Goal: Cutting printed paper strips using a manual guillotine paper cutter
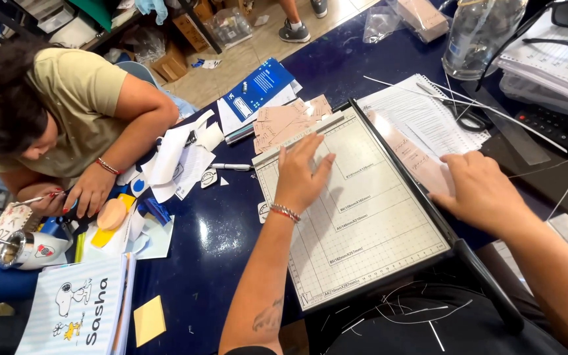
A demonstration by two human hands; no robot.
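A paper cutter with a white gridded board [369,243] lies on the dark blue table. My left hand [302,174] rests flat on the board near its top, fingers spread, a red bracelet at the wrist. My right hand [478,190] lies on pinkish paper [415,161] to the right of the cutter's black blade arm [415,197], fingers curled over it. The black handle [488,283] of the blade arm points toward me. A stack of pinkish cards [287,121] sits just beyond the board's top edge.
Another person [54,112] leans over the table at the left, hands among paper scraps [172,161]. A blue booklet [258,89], a pen [231,167], a yellow notepad [149,320], a notebook [77,309], a clear bottle [478,33], a calculator [553,128] and printed sheets [428,112] lie around.
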